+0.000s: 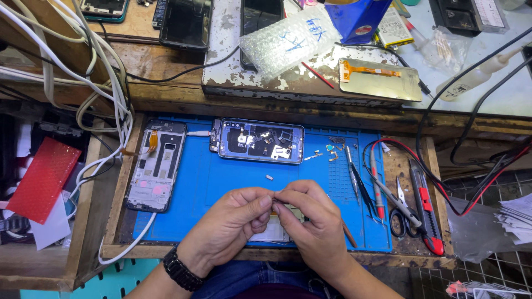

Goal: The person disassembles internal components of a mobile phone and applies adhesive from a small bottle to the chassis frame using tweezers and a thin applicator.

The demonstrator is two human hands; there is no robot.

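My left hand (233,224) and my right hand (313,218) meet over the front of a blue work mat (221,177), fingertips pinched together on a tiny part I cannot make out. A black watch sits on my left wrist. Under my hands lies a pale flat part (272,232), mostly hidden. Beyond them, an opened phone body (260,141) with exposed insides lies across the mat. A phone frame (156,165) lies lengthwise at the mat's left edge. Small loose metal parts (327,152) are scattered to the right of the opened phone.
Tweezers (354,177), a red probe (377,182), scissors (400,213) and a red utility knife (424,210) lie at the mat's right. White cables (111,94) hang at left. A display panel (379,80), a bubble-wrap pouch (291,39) and a blue container (357,19) rest on the upper bench.
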